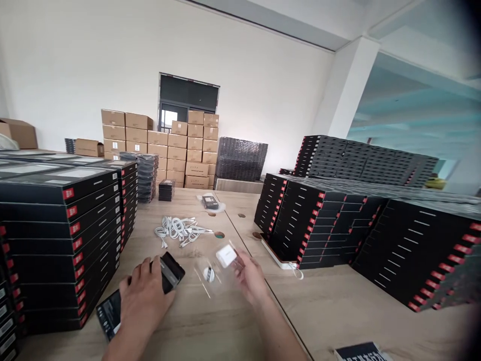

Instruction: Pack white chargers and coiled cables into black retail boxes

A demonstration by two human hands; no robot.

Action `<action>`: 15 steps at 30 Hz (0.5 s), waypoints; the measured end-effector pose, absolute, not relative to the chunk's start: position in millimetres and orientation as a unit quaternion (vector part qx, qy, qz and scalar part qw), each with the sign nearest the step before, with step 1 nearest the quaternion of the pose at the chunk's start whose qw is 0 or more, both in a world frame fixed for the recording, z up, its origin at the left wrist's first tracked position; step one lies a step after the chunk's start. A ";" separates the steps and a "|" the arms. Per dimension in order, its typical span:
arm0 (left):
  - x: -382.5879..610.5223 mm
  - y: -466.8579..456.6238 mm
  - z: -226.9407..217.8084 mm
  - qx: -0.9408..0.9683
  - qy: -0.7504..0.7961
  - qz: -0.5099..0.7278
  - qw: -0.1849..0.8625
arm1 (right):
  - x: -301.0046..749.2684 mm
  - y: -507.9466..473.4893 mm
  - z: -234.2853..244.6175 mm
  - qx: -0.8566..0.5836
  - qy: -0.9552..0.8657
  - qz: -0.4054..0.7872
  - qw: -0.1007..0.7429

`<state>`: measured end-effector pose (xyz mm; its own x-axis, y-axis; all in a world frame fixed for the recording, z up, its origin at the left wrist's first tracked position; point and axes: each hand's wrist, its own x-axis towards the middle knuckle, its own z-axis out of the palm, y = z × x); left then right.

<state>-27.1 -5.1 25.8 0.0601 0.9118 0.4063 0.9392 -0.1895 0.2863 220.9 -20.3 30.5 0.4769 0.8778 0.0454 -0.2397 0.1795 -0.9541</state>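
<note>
My left hand [145,298] rests on a small black box [171,273] lying on the wooden table [338,306], fingers curled over its near end. A flat black sleeve [108,313] lies just left of that hand. My right hand [250,278] pinches a clear plastic bag [218,268] holding a white charger block [226,256] and a small white coiled part [209,274]. The bag is lifted slightly above the table between both hands.
Tall stacks of black boxes with red tabs stand at the left [63,235] and right [323,225]. A bundle of white cables [180,229] lies mid-table. Brown cartons [165,145] and dark trays [240,158] line the far wall.
</note>
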 end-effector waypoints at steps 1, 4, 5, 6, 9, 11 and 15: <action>-27.9 -2.9 23.7 -0.720 -0.641 -0.265 0.028 | 221.0 -20.1 27.0 -0.509 -0.337 0.411 0.677; -24.7 0.9 20.3 -0.736 -0.573 -0.360 -0.031 | 208.8 -20.8 16.3 -0.535 -0.411 0.435 0.596; -22.2 0.7 19.3 -0.752 -0.528 -0.388 -0.078 | 203.2 -20.8 13.3 -0.542 -0.438 0.435 0.570; -19.5 -0.2 17.9 -0.771 -0.477 -0.400 -0.133 | 198.4 -20.1 10.6 -0.550 -0.465 0.425 0.548; -12.4 -5.4 12.1 -0.830 -0.347 -0.338 -0.277 | 193.0 -11.0 4.9 -0.579 -0.539 0.338 0.509; -9.6 -8.5 9.3 -0.848 -0.312 -0.278 -0.325 | 196.1 3.4 2.1 -0.604 -0.567 0.269 0.491; -8.1 -11.5 13.9 -0.839 -0.328 -0.269 -0.341 | 202.6 50.8 -3.4 -0.655 -0.587 0.188 0.438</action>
